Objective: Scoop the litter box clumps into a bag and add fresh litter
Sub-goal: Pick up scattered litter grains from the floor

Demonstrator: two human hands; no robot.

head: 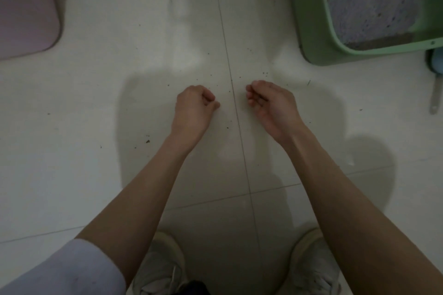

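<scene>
View from above, looking down at a pale tiled floor (119,108); landmark = the green litter box (309,21), upper right corner of the frame.

Litter box: only its near-left corner shows, rounded rim and sloping green wall. Inside lies grey litter (369,0), w/ a darker strip along the near edge. The box sits on the floor, up and to the right of both hands, apart from them.

Left hand (194,105): down and left of the box, held over the floor, back of hand toward the camera. Fingers curled in toward the palm, thumb tip against the forefinger; nothing visible in the grip. Whether it touches the floor cannot be told.

Right hand (271,100): nearer the box than the left hand, just across a grout line (236,112) from it. Fingers loosely curled, narrow gap to the thumb, holding nothing visible. The two hands are near each other but not touching.

Scoop (435,84): just below the box's near wall at the right frame edge; a bluish part and a pale handle end show, the rest is cut off.

Dark crumbs (265,73) are scattered on the floor between the box and the hands.

Pink mat (24,12): far left of the box, at the opposite upper corner.

Shoes (163,268): pale pair at the bottom edge, well below the box. A white sleeve (72,273) covers the left upper arm.
</scene>
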